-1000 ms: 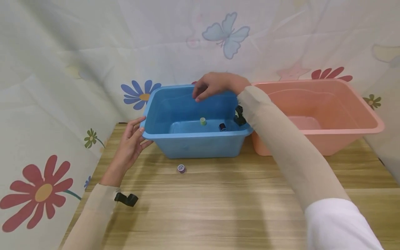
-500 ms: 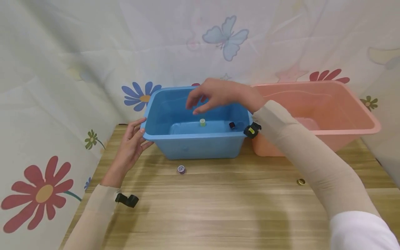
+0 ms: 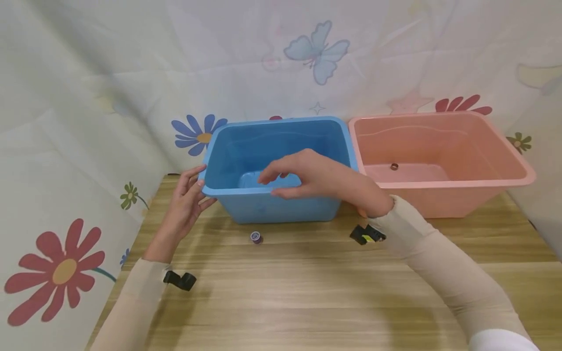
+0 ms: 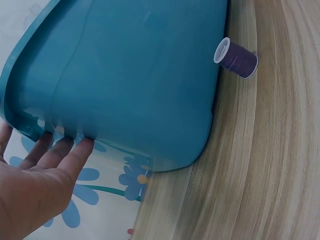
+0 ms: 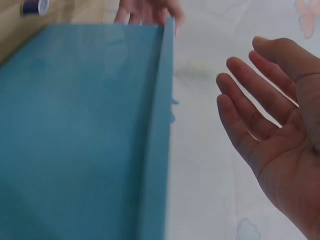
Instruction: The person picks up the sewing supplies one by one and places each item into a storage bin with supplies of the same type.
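Observation:
My left hand (image 3: pixel 181 202) grips the left rim of the blue tub (image 3: pixel 281 207), with several fingers against its outer wall, as the left wrist view shows. Over the tub's front rim hovers my right hand (image 3: pixel 307 176), fingers spread and nothing in it. In the right wrist view, that hand (image 5: pixel 280 125) is apart from the tub. A purple thread spool (image 3: pixel 256 237) stands on the table in front of the tub; the left wrist view shows the spool (image 4: pixel 237 57) beside its wall. My right hand hides part of the tub's inside.
A pink tub (image 3: pixel 421 202) stands against the blue one on the right, with a small brownish ring (image 3: pixel 394 166) inside. Below them lies the wooden table (image 3: pixel 285 292). A patterned cloth (image 3: pixel 246 63) hangs behind and at the left.
My right hand has moved down and toward me, now covering the pale green and dark spools in the blue tub. The dark one had shifted right earlier. My left hand has stayed put.

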Action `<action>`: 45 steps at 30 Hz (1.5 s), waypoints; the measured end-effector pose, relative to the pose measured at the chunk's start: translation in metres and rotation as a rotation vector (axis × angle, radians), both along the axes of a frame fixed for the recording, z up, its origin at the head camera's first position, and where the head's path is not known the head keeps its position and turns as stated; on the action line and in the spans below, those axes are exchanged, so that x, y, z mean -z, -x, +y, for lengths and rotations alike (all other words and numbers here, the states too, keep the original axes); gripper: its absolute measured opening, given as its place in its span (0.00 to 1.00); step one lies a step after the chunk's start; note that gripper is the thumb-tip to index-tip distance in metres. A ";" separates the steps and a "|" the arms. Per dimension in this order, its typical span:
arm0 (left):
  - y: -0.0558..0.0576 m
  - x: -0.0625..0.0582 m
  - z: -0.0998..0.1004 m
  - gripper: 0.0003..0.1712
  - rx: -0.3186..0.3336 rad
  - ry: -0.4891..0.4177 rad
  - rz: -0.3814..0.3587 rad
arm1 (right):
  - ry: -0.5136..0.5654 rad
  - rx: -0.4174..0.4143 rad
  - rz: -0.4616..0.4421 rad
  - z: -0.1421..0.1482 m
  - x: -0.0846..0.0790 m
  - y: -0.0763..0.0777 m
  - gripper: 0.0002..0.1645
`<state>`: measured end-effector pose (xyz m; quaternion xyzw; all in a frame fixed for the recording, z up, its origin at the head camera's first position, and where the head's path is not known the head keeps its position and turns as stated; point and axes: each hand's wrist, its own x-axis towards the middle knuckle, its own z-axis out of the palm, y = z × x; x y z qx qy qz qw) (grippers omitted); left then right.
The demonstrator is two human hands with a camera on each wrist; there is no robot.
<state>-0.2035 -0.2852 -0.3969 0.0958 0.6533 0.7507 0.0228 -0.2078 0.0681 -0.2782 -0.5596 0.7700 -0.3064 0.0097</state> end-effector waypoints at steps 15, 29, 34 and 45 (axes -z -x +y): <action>0.002 0.002 0.000 0.26 0.006 -0.021 0.015 | 0.034 0.030 -0.149 -0.002 0.077 -0.046 0.17; 0.000 0.002 0.003 0.25 -0.001 -0.036 0.027 | 0.004 0.253 -0.261 -0.011 0.131 -0.055 0.19; 0.001 0.002 0.003 0.25 -0.003 -0.046 0.027 | 0.017 0.303 -0.311 -0.020 0.151 -0.054 0.21; 0.001 0.003 0.004 0.25 -0.008 -0.054 0.028 | 0.007 0.433 -0.353 -0.045 0.174 -0.045 0.24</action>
